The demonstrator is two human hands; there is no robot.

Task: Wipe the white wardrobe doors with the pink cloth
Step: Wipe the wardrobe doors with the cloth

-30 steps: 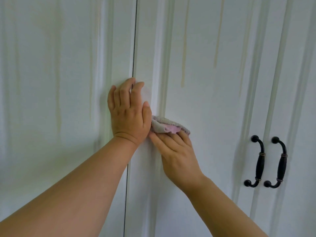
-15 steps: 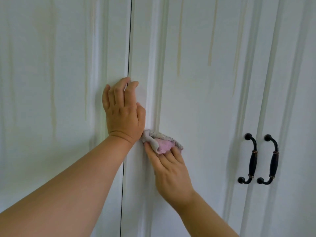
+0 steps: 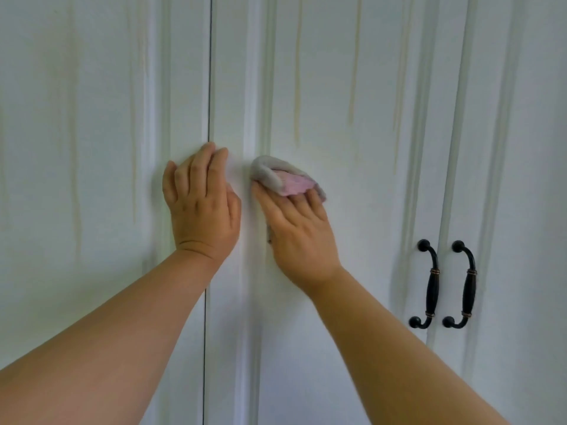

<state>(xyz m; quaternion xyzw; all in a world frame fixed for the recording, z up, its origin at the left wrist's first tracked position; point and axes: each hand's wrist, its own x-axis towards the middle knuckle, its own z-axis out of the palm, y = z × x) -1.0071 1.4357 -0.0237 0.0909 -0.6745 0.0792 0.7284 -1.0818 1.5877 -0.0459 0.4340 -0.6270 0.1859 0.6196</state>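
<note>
Two hands are raised against the white doors [image 3: 352,210], both arms reaching up from the bottom of the view. The left hand [image 3: 204,207] is laid flat across the dark seam [image 3: 210,72] between two doors, its fingers [image 3: 196,167] straight, close together and pointing up, with nothing held. The right hand [image 3: 299,231] is set just beside it, apart by a narrow gap, and is tilted up and to the left. Its fingers [image 3: 313,200] are stretched out and pressed onto the lower edge of the cloth [image 3: 285,179]; whether the thumb is hooked round the cloth cannot be told. One cloth is seen, folded, grey outside and pink inside, pinned flat to the door next to the raised moulding right of the seam. Three doors are counted, parted by two seams. Two black handles [image 3: 428,285] are fixed side by side at the lower right, well apart from the hands. Several yellowish drip streaks [image 3: 297,87] are seen running down the panels.
</note>
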